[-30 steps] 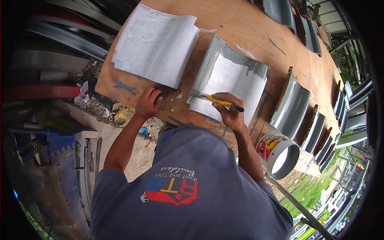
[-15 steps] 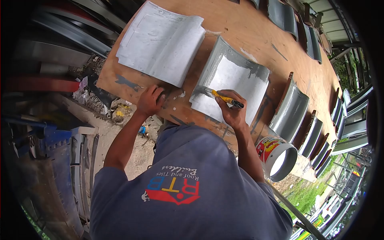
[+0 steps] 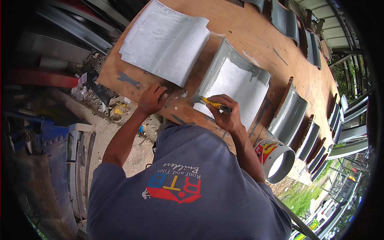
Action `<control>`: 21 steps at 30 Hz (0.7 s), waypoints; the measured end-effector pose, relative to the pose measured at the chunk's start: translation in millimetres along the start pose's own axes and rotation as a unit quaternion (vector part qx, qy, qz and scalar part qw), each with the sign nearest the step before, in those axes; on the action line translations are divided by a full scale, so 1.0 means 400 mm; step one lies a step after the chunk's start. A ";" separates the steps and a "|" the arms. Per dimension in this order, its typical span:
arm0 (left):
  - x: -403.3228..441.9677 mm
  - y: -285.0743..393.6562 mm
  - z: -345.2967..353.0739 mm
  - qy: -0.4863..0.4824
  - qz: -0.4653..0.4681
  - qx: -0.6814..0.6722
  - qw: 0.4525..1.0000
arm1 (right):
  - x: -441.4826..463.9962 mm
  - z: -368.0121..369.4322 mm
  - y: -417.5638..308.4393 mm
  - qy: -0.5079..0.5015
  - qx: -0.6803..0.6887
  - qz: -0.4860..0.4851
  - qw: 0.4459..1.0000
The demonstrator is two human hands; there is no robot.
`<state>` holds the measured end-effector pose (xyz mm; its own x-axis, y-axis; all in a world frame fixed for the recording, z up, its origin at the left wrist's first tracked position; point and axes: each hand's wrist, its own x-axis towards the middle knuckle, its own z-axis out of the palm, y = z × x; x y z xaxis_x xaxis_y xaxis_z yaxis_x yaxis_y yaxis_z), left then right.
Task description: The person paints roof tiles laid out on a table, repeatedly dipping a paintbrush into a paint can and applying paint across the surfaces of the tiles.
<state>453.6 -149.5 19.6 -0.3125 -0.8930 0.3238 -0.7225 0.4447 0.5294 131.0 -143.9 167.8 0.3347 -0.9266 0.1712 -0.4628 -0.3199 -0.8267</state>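
Right Hand Holds a Brush on a Half-Gray Tile

A person in a dark blue-gray shirt (image 3: 180,160) is at a big brown wooden table (image 3: 224,24). The right hand (image 3: 229,117) has a paintbrush (image 3: 211,103). Its fingers are closed around the yellow handle, and the black end pokes out past them. The hairs of the brush are at the left edge of a curved tile (image 3: 240,92), close to the corner nearest the person. Gray paint covers the far end and the left side of this tile. The middle and the right side are white.

The left hand (image 3: 153,100) is by the near edge of the table, with its fingers a little bent. It is hard to tell if it has hold of anything. It is near a pale tile (image 3: 164,44), which lies to the left of the half-gray one, with a gap between them.

To the right of the half-gray tile is a shiny gray tile (image 3: 289,116). More gray tiles sit in a line past it. A bucket (image 3: 267,152) with a red and yellow label is just beside the right arm. It is tipped, and the inside looks white and gray.
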 end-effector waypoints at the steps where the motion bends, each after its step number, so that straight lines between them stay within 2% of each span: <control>1: 0.001 -0.002 0.000 0.008 0.006 0.002 1.000 | 0.008 0.003 -0.008 0.036 -0.008 0.012 0.999; 2: 0.001 -0.003 0.001 0.009 0.008 0.003 1.000 | 0.011 0.004 -0.007 0.038 -0.007 0.009 0.999; 5: -0.001 0.000 -0.001 0.010 0.001 0.006 1.000 | 0.017 0.007 -0.005 0.085 -0.095 -0.116 0.985; 6: -0.002 0.000 -0.003 -0.005 -0.008 0.003 1.000 | 0.016 0.007 -0.021 0.083 -0.093 -0.116 0.985; 8: -0.002 0.001 -0.006 -0.023 -0.015 0.000 1.000 | 0.013 0.004 -0.052 -0.003 -0.081 -0.159 0.984; 9: -0.002 0.001 -0.006 -0.021 -0.015 -0.002 1.000 | 0.008 0.006 -0.050 -0.033 -0.103 -0.151 0.983; 12: 0.004 -0.001 -0.002 -0.009 -0.002 -0.001 1.000 | 0.005 -0.003 -0.058 -0.040 -0.128 -0.108 0.985; 15: -0.001 0.001 -0.002 -0.016 -0.008 0.002 1.000 | 0.000 -0.001 -0.060 0.025 -0.108 -0.109 0.988; 16: -0.005 0.001 0.001 -0.021 -0.022 0.013 0.999 | -0.014 0.003 -0.046 0.019 -0.070 -0.065 0.995; 18: -0.016 -0.032 0.050 0.052 0.035 0.020 0.998 | -0.061 0.017 0.015 -0.014 -0.063 -0.031 0.997; 19: -0.022 -0.034 0.045 0.028 0.028 0.013 0.999 | -0.059 0.015 0.013 0.000 -0.059 -0.057 0.997; 21: -0.016 0.000 0.013 -0.010 -0.007 -0.003 1.000 | -0.073 -0.006 -0.033 0.058 -0.064 -0.021 0.996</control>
<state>452.3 -144.0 13.7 -0.3148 -0.9001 0.3011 -0.7234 0.4329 0.5379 125.3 -112.9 174.9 0.2627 -0.9263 0.2700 -0.5539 -0.3739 -0.7439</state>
